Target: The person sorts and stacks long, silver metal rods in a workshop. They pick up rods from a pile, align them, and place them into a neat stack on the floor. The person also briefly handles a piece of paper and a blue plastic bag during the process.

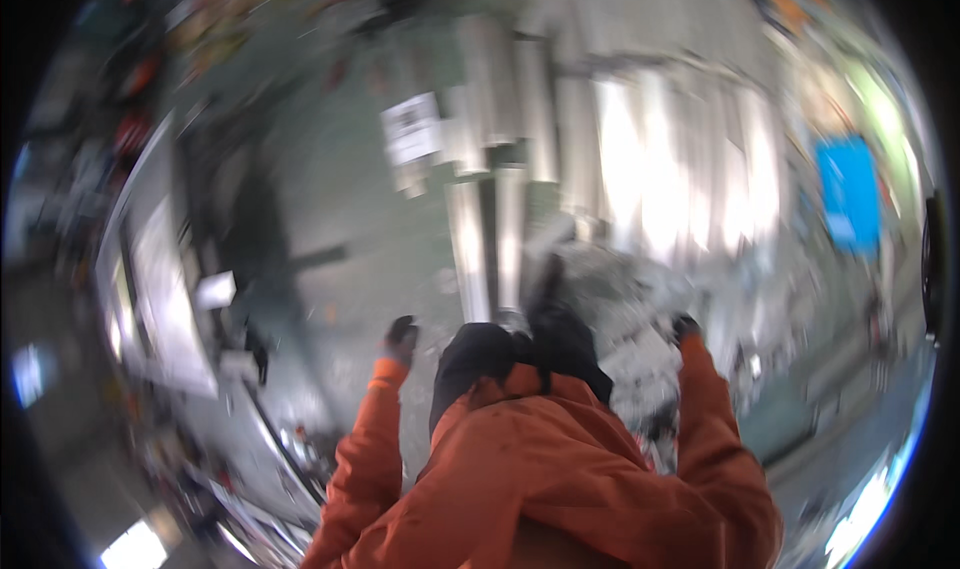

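Observation:
My left hand (pixel 402 333), in a dark glove, hangs beside my left leg with nothing visible in it. Out to the right of my legs, my right hand (pixel 685 328) is gloved too and held over a greyish, cluttered patch of floor. Motion blur smears the fingers of both. Long pale bars (pixel 467 239) lie on the floor straight in front of my feet, apart from my hands. Further right is a row of shiny, silvery long pieces (pixel 680 159), lying side by side. A white printed sheet (pixel 410 129) rests at the left end of the bars.
A white panel-like surface (pixel 170 289) with a raised edge stands to the left, small white pieces (pixel 216 290) beside it. A bright blue flat object (pixel 848 194) is at the far right. Crumpled, translucent material (pixel 640 359) covers the floor near my right leg.

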{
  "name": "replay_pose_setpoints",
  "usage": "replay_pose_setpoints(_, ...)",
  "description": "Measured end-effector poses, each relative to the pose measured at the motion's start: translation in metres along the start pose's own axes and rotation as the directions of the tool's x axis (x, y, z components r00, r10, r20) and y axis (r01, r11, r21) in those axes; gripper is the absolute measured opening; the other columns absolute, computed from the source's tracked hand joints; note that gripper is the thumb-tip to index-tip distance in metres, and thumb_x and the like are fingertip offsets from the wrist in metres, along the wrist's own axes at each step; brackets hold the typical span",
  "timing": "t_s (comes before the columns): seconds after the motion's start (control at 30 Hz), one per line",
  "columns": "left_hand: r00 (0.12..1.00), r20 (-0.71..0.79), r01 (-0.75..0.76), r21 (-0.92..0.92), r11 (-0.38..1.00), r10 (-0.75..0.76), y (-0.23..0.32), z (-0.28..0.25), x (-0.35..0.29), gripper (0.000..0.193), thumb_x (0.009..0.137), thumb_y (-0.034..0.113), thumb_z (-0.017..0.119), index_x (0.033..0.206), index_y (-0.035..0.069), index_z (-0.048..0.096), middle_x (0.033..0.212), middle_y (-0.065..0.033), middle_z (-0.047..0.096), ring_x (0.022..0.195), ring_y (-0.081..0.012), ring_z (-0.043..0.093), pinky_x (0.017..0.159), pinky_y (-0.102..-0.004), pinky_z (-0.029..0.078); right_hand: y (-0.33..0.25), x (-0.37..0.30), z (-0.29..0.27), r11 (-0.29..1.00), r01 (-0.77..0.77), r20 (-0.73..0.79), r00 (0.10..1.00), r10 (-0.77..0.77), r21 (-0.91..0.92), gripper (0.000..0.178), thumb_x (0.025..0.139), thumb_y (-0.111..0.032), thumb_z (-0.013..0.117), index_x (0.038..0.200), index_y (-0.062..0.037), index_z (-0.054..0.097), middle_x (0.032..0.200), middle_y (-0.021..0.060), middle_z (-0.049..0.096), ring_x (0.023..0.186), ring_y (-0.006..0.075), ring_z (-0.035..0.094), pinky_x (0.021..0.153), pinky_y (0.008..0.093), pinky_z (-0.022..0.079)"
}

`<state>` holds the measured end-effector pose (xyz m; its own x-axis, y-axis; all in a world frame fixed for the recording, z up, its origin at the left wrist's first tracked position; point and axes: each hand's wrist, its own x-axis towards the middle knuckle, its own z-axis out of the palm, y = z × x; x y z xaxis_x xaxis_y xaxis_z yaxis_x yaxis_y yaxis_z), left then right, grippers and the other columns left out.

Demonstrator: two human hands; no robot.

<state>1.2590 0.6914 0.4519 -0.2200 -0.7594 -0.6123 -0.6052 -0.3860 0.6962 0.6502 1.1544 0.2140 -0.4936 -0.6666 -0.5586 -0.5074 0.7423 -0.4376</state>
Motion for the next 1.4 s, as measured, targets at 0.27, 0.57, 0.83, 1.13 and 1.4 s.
replay_pose_setpoints(0.27,0.943,0.331,0.042,-0.207,0.977,0.03,-0.03,0.062,0.016,0.029,0.094,0.006,0.059,0.122,0.002,0.061,0.105,-0.0057,0.067,0.091,-0.0115,0.062,0.079,-0.0247,0.049,-0.136,-0.111,0.004,0.603,-0.484,0.243,0.866,0.438,0.634,0.035,0.081,-0.031,0.066,0.107,-0.0086,0.071,0.113,0.0097,0.069,0.102,0.0249,0.064,0.089,0.0351,0.048)
replay_pose_setpoints(0.57,0.822,0.137,0.524,0.198,0.829,-0.552,-0.199,-0.028,-0.073,0.027,0.091,0.032,0.057,0.113,0.017,0.063,0.088,-0.0044,0.067,0.07,-0.0201,0.059,0.059,-0.0367,0.045,-0.116,-0.185,0.006,0.65,-0.443,0.129,0.872,0.472,0.617,0.041,0.082,-0.038,0.066,0.112,-0.0098,0.07,0.113,0.0119,0.07,0.104,0.0289,0.065,0.092,0.0368,0.048)
replay_pose_setpoints(0.83,0.8,0.119,0.597,-0.063,0.8,-0.588,-0.209,-0.001,-0.11,0.034,0.093,0.04,0.058,0.121,0.02,0.06,0.108,-0.0077,0.069,0.082,-0.0267,0.063,0.065,-0.0435,0.046,-0.056,-0.222,-0.014,0.724,-0.408,0.03,0.88,0.473,0.556,0.036,0.08,-0.036,0.069,0.106,-0.0111,0.071,0.09,0.0079,0.066,0.077,0.0226,0.057,0.069,0.0345,0.044)
replay_pose_setpoints(1.13,0.886,0.194,0.424,0.028,0.905,-0.421,-0.134,0.079,-0.089,0.027,0.096,0.031,0.057,0.12,0.019,0.061,0.1,-0.0081,0.07,0.076,-0.0255,0.063,0.064,-0.0444,0.049,-0.046,-0.206,-0.051,0.707,-0.232,-0.058,0.931,0.36,0.668,0.04,0.085,-0.036,0.067,0.113,-0.0084,0.07,0.103,0.0103,0.071,0.086,0.0199,0.066,0.08,0.0334,0.052)
replay_pose_setpoints(1.4,0.923,0.186,0.304,0.185,0.935,-0.337,0.013,0.211,-0.054,0.024,0.098,0.023,0.057,0.118,0.014,0.064,0.09,-0.0056,0.071,0.062,-0.0128,0.061,0.045,-0.0245,0.042,0.113,-0.239,-0.073,0.159,-0.37,0.196,0.754,0.626,0.915,0.042,0.082,-0.035,0.07,0.113,-0.0066,0.069,0.108,0.0123,0.07,0.09,0.0251,0.067,0.081,0.0368,0.051)
